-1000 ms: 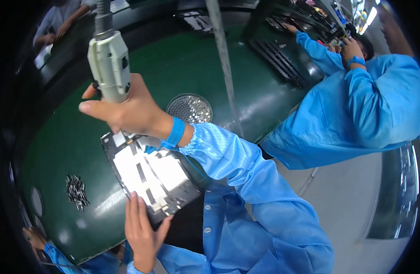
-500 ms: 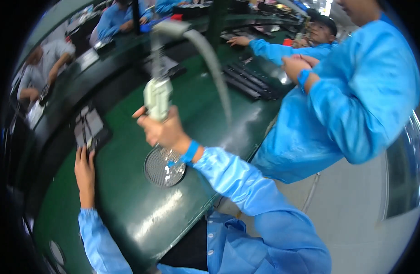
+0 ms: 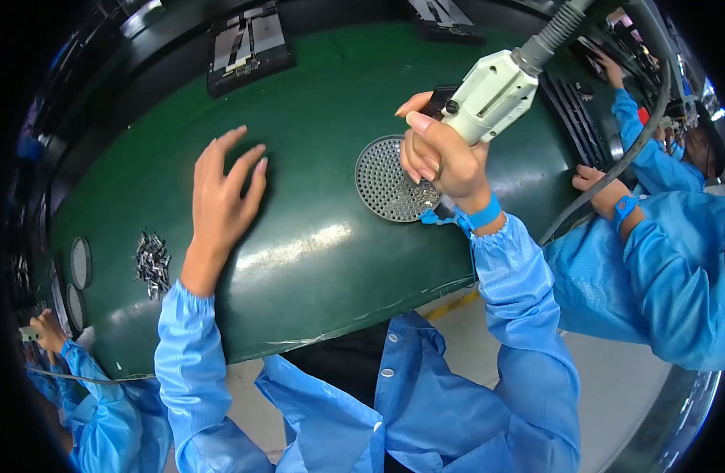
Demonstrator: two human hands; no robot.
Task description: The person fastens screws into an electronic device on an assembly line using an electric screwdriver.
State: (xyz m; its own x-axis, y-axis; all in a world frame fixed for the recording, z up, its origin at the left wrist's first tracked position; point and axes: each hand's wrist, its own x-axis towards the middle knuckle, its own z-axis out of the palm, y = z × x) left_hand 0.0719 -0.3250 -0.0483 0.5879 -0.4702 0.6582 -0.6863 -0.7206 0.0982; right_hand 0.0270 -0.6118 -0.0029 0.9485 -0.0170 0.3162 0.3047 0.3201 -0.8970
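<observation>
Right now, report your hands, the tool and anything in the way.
Left hand empty, open over green tabletop. Right hand gripping cream handheld power tool. Perforated round tray close by, partly hidden behind right hand.

An electronics assembly workshop, it seems: a green bench point(image 3: 299, 158) bears 2 flat dark-framed panels point(image 3: 250, 49), a perforated round tray point(image 3: 380, 183) and a heap of small parts point(image 3: 152, 264); a cabled power tool point(image 3: 492, 94) and blue smocks point(image 3: 650, 272) surround it.

A pale, boxy tool point(image 3: 495, 93) tilts in right fingers point(image 3: 439, 140).
</observation>
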